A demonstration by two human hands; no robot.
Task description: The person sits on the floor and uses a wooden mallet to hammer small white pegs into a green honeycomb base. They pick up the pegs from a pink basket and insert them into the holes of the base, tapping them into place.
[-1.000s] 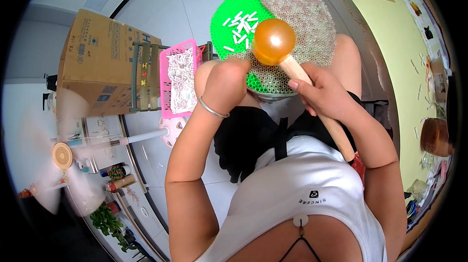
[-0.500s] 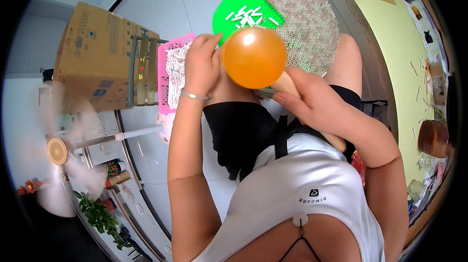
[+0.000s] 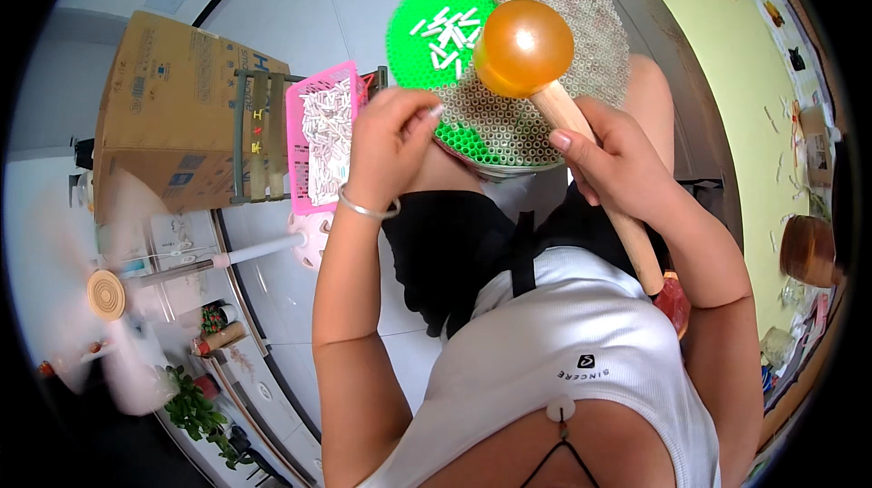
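My right hand [image 3: 627,161] is wrapped round the wooden handle of a mallet [image 3: 525,47] with a round, see-through orange head. The head is raised over a round board [image 3: 581,52]. Bare green honeycomb [image 3: 427,11] shows at the board's far left, with a small green patch at its near edge; small pale rings fill the other cells. Several loose white tubes [image 3: 448,31] lie on the green. Beside the near left rim, my left hand [image 3: 392,138] is closed in a pinch, and what looks like a small white tube [image 3: 436,111] pokes from its fingertips.
Left of my left hand stands a pink basket [image 3: 298,147] full of white tubes. Beyond it are a folding stool [image 3: 259,138] and a large cardboard box [image 3: 182,106]. A spinning fan [image 3: 106,295] is at the far left. A cluttered pale yellow tabletop [image 3: 708,43] runs along the right.
The mallet has swung up, away and to the right, uncovering the board's near part. My left hand has shifted slightly toward me and to the right, its fingers still together.
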